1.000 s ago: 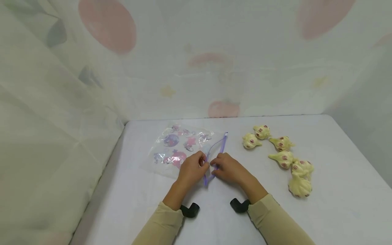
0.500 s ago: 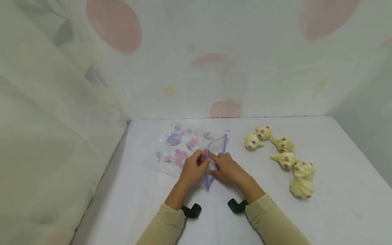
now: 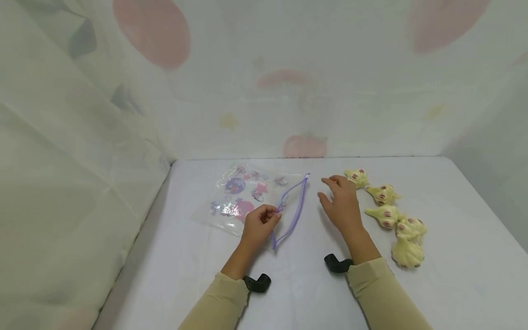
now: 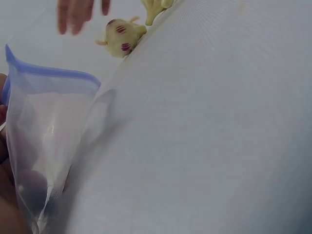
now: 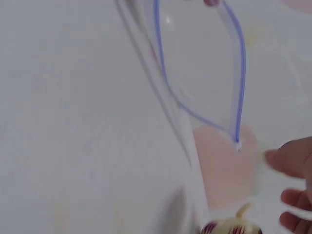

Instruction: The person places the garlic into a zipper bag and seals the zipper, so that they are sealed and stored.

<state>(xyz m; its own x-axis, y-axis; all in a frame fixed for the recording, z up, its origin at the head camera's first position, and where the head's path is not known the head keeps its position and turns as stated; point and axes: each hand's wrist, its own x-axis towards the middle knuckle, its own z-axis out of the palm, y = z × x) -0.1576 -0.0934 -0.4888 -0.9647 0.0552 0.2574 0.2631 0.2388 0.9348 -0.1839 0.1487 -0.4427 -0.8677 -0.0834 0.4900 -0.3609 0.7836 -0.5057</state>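
Note:
My left hand (image 3: 260, 222) pinches one purple edge of a clear zip bag (image 3: 231, 211) printed with pink and purple pictures. The bag lies on its side with its purple-rimmed mouth gaping to the right, as the right wrist view shows too. My right hand (image 3: 342, 204) is away from the bag, thumb and fingers spread and nothing between them. It is over the leftmost garlic bulb, hiding it in the head view. Beyond the fingers sits another garlic bulb (image 3: 357, 178). In the left wrist view a garlic bulb (image 4: 122, 38) appears near the right hand's fingers (image 4: 75, 14).
More garlic bulbs lie to the right: one pale bulb (image 3: 382, 194), one below it (image 3: 385, 215), and a touching pair nearer the front (image 3: 407, 251). A white cloth covers the table (image 3: 297, 293). Printed fabric (image 3: 247, 101) hangs behind and along the sides.
My right hand has let go of the bag's rim and moved right, to the garlic. The bag's mouth now gapes wider. My left hand keeps its hold on the rim.

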